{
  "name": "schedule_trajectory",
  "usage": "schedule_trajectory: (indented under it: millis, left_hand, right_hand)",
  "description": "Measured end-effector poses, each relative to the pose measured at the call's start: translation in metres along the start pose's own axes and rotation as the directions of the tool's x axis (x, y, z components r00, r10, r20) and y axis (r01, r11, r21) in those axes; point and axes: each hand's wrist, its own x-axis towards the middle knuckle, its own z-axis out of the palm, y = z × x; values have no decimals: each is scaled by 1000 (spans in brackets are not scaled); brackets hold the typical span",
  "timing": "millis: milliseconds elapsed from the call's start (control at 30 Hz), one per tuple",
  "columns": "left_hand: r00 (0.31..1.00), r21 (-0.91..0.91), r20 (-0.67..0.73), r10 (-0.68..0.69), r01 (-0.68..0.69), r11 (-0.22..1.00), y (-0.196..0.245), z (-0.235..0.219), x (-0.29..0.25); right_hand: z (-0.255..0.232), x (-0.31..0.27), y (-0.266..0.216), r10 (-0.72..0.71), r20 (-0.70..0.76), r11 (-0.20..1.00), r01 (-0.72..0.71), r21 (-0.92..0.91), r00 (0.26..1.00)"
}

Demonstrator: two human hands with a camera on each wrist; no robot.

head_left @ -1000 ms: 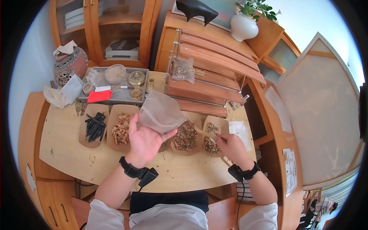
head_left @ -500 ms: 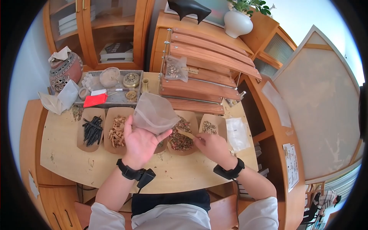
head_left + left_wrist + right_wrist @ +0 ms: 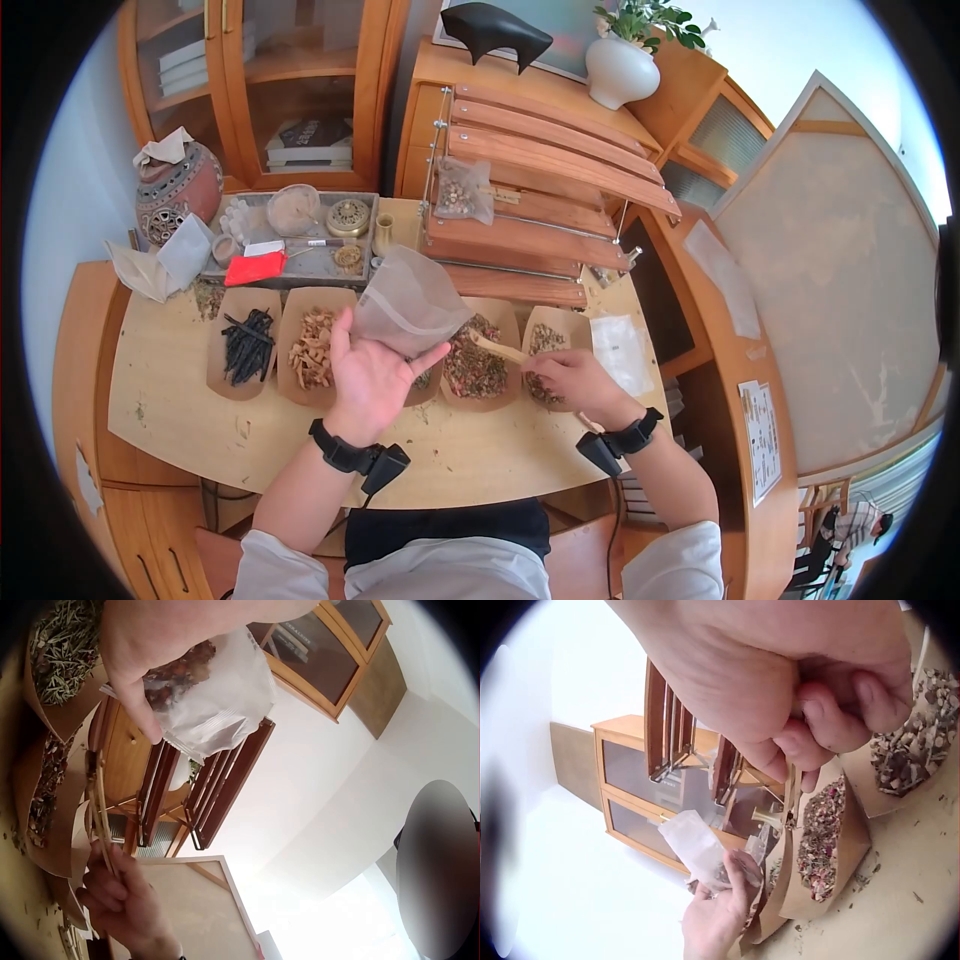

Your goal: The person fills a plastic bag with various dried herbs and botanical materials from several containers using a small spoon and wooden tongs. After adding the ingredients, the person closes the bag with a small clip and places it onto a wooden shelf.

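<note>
Pouch: the translucent pouch (image 3: 410,295), the thing in use, stands tilted just left of the red-flecked tray (image 3: 485,403); dark pieces show in its lower part.
Left hand: the left hand (image 3: 372,380) is palm up, left of that tray, cradling the pouch; its forearm rises from below.
Left fingers: thumb and little finger spread wide at the pouch's sides, the others partly hidden behind it, bent round its base.
Right hand: the right hand (image 3: 578,380) is back up, just right of that tray, wrist leaning inward, forearm slanting up and left.
Right fingers: thumb and forefinger pinch the wooden utensil (image 3: 500,348); the rest curl toward the palm.
Utensil: its far end reaches over the red-flecked tray.
Pale-herb tray: the pale-herb tray (image 3: 575,325) is right of the red-flecked tray, by the right hand.
</note>
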Motion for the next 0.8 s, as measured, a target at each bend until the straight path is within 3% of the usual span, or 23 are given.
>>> schedule_trajectory:
  millis: [167,367,467,567,667,767,800]
  left_hand:
    - [1000,40,-27,2,0,999,-1,3,-1]
    - [996,84,-28,-82,84,993,-5,4,-1]
    - [993,100,-16,-120,121,988,-8,9,-3]
    - [989,113,25,-144,140,984,-8,11,-4]
    - [989,121,60,-132,124,985,-7,10,-4]
    - [993,76,41,-108,105,992,-6,7,-3]
    - [996,74,30,-87,85,994,-5,6,-3]
  right_hand:
    - [-15,-20,-32,-10,-44,999,11,41,999]
    - [-10,-35,-75,-161,-21,986,162,43,987]
    - [2,-28,-74,-242,-25,967,238,-95,970]
    - [10,-19,-65,-422,42,864,416,-283,906]
    - [10,-34,-73,-474,-6,813,434,-388,881]
    - [-7,-39,-67,-368,-97,904,332,-271,925]
    - [-11,-37,-63,-423,-118,884,381,-271,899]
